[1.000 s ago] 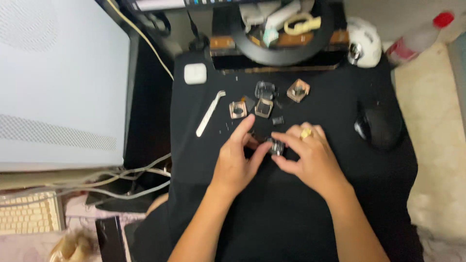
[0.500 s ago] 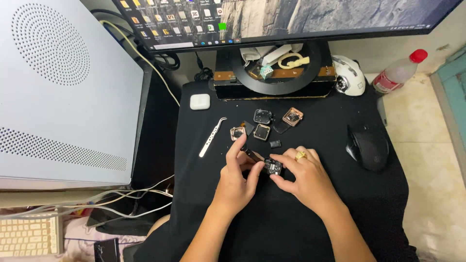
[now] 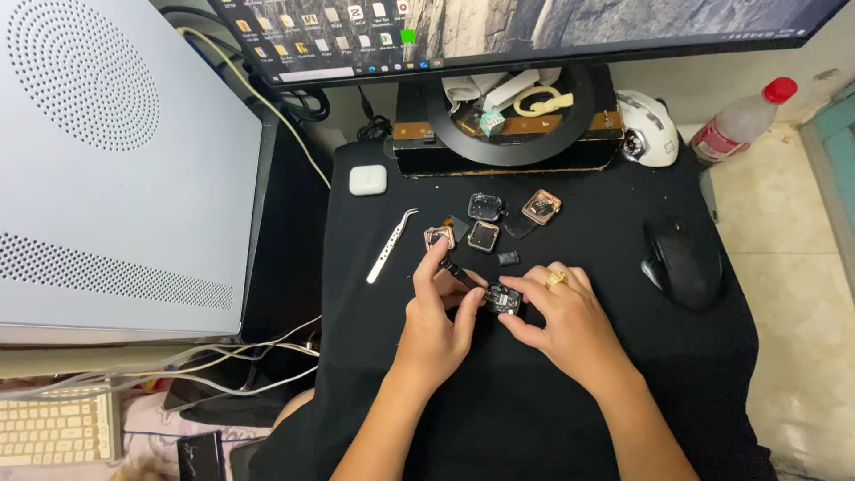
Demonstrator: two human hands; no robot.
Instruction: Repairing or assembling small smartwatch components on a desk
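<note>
Two big things fill the far and left side: a white computer case (image 3: pixel 116 160) on the left and a monitor (image 3: pixel 534 31) at the far edge. Below them a black cloth (image 3: pixel 534 419) covers the table. On its right lies a black mouse (image 3: pixel 683 261), and far right stands a plastic bottle (image 3: pixel 744 120) with a red cap. The left hand (image 3: pixel 436 325) has its fingers closed around a thin dark tool (image 3: pixel 460 273), whose tip points toward the small black watch body (image 3: pixel 503 299). The right hand (image 3: pixel 561 321) pinches this watch body between thumb and fingertips, near the middle of the cloth. White tweezers (image 3: pixel 389 247) lie to the left, apart from both hands. Several small square watch parts (image 3: pixel 485 233) lie just beyond the fingers.
</note>
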